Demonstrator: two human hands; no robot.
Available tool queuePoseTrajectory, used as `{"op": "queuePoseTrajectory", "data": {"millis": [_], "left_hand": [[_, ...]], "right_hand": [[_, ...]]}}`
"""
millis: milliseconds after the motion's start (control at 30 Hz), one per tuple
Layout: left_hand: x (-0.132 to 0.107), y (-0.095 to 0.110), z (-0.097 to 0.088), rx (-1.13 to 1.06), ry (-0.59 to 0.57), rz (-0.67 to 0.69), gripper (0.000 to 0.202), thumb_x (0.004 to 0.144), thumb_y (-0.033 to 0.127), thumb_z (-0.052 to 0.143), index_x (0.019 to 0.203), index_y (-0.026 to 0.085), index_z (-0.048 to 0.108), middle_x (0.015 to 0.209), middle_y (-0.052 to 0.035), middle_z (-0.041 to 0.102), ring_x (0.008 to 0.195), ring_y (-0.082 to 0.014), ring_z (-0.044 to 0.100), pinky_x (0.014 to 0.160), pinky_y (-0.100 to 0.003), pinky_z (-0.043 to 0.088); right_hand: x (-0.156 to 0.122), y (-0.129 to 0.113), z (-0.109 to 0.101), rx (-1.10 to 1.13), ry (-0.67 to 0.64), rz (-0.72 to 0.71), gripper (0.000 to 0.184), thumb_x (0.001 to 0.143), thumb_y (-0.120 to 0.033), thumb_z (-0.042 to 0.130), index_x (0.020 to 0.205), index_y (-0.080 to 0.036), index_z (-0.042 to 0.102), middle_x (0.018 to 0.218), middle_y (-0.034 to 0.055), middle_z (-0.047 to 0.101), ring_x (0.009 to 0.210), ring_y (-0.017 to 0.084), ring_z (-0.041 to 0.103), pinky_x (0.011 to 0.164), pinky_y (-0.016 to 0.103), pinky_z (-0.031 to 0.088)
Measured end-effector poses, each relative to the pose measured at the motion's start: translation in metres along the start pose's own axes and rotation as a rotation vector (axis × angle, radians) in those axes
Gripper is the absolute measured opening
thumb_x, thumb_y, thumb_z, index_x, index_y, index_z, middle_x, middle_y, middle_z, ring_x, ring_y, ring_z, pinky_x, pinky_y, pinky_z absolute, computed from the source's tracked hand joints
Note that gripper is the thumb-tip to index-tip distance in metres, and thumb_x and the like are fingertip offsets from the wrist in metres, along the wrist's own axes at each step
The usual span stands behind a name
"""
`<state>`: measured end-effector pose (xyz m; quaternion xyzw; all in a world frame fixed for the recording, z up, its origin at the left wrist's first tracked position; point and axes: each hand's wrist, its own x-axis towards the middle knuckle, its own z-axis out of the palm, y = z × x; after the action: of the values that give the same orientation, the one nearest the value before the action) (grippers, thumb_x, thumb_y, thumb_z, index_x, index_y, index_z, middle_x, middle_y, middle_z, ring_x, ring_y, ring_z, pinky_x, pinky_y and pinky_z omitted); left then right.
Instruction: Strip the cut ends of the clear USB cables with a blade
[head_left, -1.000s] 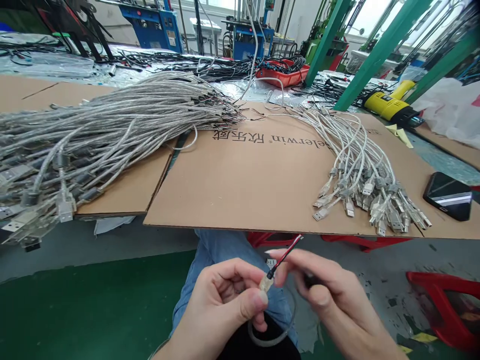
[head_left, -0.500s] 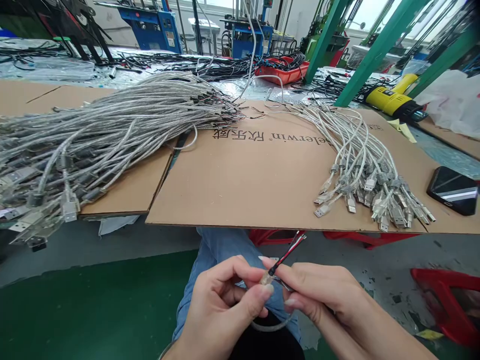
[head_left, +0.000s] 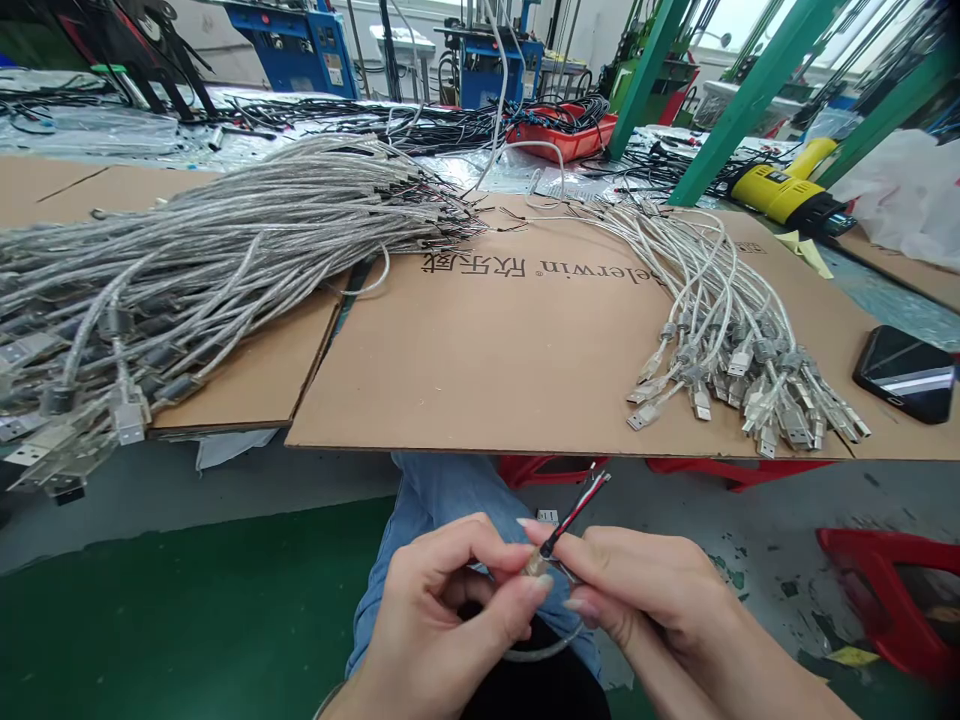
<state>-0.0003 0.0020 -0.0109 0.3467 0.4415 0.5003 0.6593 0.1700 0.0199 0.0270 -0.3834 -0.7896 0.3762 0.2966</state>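
Observation:
My left hand [head_left: 442, 610] pinches the stripped end of a clear-jacketed cable [head_left: 536, 566] between thumb and forefinger, low in the view above my lap. Thin red, white and black wires [head_left: 577, 510] stick up from that end. My right hand [head_left: 637, 595] is closed on the same cable end from the right, fingertips touching the wires' base. The cable loops down below both hands [head_left: 540, 652]. A large heap of similar silver cables [head_left: 187, 260] lies on the left cardboard. A smaller bunch with USB plugs [head_left: 739, 370] lies on the right.
Cardboard sheets [head_left: 495, 350] cover the table edge in front of me. A black phone [head_left: 904, 372] lies at the far right, a yellow heat gun [head_left: 784, 195] behind it. Red stools [head_left: 892, 590] stand on the floor. Green posts and blue machines fill the background.
My right hand has closed in on the cable end and now pinches it next to my left thumb. The view has shifted slightly; the piles have not moved.

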Motion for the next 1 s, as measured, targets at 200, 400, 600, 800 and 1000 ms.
{"op": "queuePoseTrajectory", "data": {"millis": [200, 400, 600, 800, 1000], "left_hand": [[0.001, 0.011, 0.002, -0.120, -0.023, -0.175, 0.012, 0.068, 0.021, 0.079, 0.064, 0.016, 0.069, 0.064, 0.0035, 0.061, 0.045, -0.0064, 0.061, 0.045, -0.012, 0.050], [0.004, 0.013, 0.004, -0.197, -0.020, -0.192, 0.014, 0.063, 0.022, 0.083, 0.061, 0.015, 0.071, 0.060, 0.0039, 0.061, 0.041, -0.0059, 0.061, 0.043, -0.011, 0.049], [0.006, 0.008, 0.000, -0.134, -0.080, -0.135, 0.006, 0.069, 0.021, 0.078, 0.066, 0.019, 0.074, 0.063, 0.0031, 0.062, 0.045, -0.0064, 0.062, 0.046, -0.012, 0.050], [0.009, 0.008, -0.004, -0.045, -0.098, -0.076, 0.001, 0.071, 0.023, 0.077, 0.070, 0.023, 0.077, 0.066, 0.0027, 0.061, 0.046, -0.0057, 0.061, 0.047, -0.011, 0.050], [0.010, 0.008, -0.006, -0.050, -0.127, -0.123, 0.013, 0.074, 0.032, 0.074, 0.069, 0.021, 0.077, 0.057, 0.0032, 0.060, 0.044, -0.0052, 0.059, 0.046, -0.011, 0.047]], "right_hand": [[-0.001, 0.002, -0.001, 0.025, 0.024, -0.004, 0.024, 0.093, -0.018, 0.046, 0.105, -0.023, 0.067, 0.061, 0.0002, 0.064, 0.055, 0.017, 0.061, 0.052, 0.024, 0.050], [0.000, -0.005, -0.011, -0.040, -0.153, 0.070, 0.023, 0.094, -0.015, 0.043, 0.094, -0.020, 0.065, 0.068, 0.0016, 0.062, 0.063, 0.016, 0.061, 0.058, 0.023, 0.048], [-0.001, -0.001, -0.008, -0.028, -0.157, 0.062, 0.024, 0.093, -0.012, 0.042, 0.104, -0.021, 0.061, 0.071, -0.0003, 0.059, 0.061, 0.014, 0.055, 0.057, 0.023, 0.044], [0.003, 0.002, -0.002, 0.059, -0.087, 0.036, 0.023, 0.093, -0.012, 0.042, 0.090, -0.017, 0.064, 0.068, 0.0006, 0.058, 0.061, 0.014, 0.055, 0.057, 0.023, 0.045], [0.005, -0.001, -0.010, 0.000, -0.171, 0.033, 0.023, 0.094, -0.015, 0.042, 0.090, -0.019, 0.064, 0.072, 0.0020, 0.062, 0.065, 0.015, 0.059, 0.059, 0.024, 0.047]]}}
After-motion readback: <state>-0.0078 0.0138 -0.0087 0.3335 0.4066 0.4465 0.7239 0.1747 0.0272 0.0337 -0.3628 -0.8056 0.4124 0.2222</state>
